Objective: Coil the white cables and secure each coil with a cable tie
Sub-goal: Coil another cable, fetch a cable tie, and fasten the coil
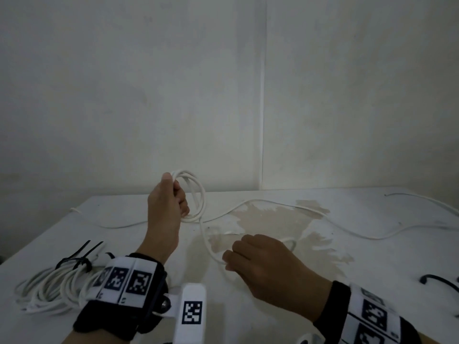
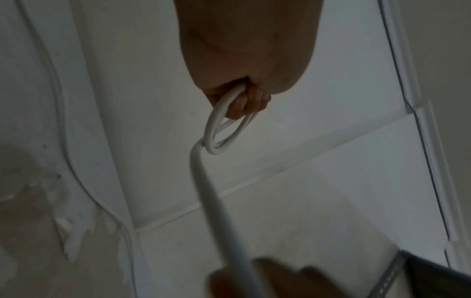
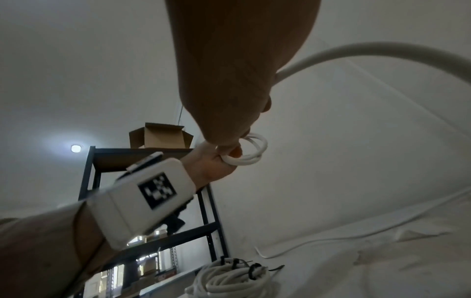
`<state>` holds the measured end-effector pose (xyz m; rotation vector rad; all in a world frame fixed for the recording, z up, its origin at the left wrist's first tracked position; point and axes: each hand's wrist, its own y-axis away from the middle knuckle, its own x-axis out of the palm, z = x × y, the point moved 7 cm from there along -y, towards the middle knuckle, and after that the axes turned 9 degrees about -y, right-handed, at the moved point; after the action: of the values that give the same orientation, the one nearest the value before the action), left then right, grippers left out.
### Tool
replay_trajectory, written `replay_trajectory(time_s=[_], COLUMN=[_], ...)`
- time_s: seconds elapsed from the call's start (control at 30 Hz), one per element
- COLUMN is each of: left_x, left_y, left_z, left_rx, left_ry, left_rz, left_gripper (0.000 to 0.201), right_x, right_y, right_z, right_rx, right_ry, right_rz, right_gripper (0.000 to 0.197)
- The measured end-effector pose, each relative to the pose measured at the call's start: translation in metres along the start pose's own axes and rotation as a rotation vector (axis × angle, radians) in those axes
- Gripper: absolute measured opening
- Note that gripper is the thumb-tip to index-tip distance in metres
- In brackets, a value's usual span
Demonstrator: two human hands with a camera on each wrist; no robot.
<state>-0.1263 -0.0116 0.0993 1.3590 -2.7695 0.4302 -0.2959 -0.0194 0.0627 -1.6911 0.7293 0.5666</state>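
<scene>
My left hand is raised above the white table and grips a small coil of white cable with a few loops; the same coil hangs from my curled fingers in the left wrist view, and the coil shows again in the right wrist view. A strand runs down from it to my right hand, which pinches the cable near the table. Past that hand the loose cable trails right across the table. A finished coil bound with black cable ties lies at the front left.
Another white cable lies along the back left of the table. A dark cable tie lies at the right edge. The tabletop has a worn beige patch. A dark metal shelf with a cardboard box stands to the left.
</scene>
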Motion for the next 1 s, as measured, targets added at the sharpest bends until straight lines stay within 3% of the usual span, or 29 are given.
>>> replay_trajectory(time_s=[0.2, 0.43, 0.57, 0.7, 0.83, 0.9, 1.0], left_x=[0.02, 0.039, 0.048, 0.061, 0.067, 0.064, 0.064], left_y=[0.02, 0.044, 0.062, 0.075, 0.078, 0.074, 0.072], left_z=[0.013, 0.014, 0.03, 0.039, 0.041, 0.04, 0.035], left_rx=[0.145, 0.226, 0.089, -0.151, -0.337, -0.372, -0.4], left_ry=[-0.279, -0.367, -0.274, -0.185, 0.022, 0.091, 0.167], left_rz=[0.122, 0.323, 0.496, 0.626, 0.626, 0.609, 0.609], left_gripper=[0.039, 0.036, 0.048, 0.048, 0.042, 0.041, 0.042], right_x=[-0.01, -0.026, -0.033, -0.034, -0.024, -0.016, -0.007], right_y=[-0.014, -0.026, -0.03, -0.023, -0.012, -0.003, 0.012], right_z=[0.008, -0.001, -0.032, -0.063, -0.083, -0.095, -0.098], right_rx=[-0.009, 0.008, 0.154, 0.383, 0.547, 0.674, 0.841], right_ry=[0.031, -0.079, -0.284, -0.579, -0.681, -0.71, -0.914], right_rz=[-0.007, -0.119, -0.153, -0.155, -0.097, 0.007, 0.092], right_gripper=[0.023, 0.019, 0.013, 0.025, 0.026, 0.022, 0.033])
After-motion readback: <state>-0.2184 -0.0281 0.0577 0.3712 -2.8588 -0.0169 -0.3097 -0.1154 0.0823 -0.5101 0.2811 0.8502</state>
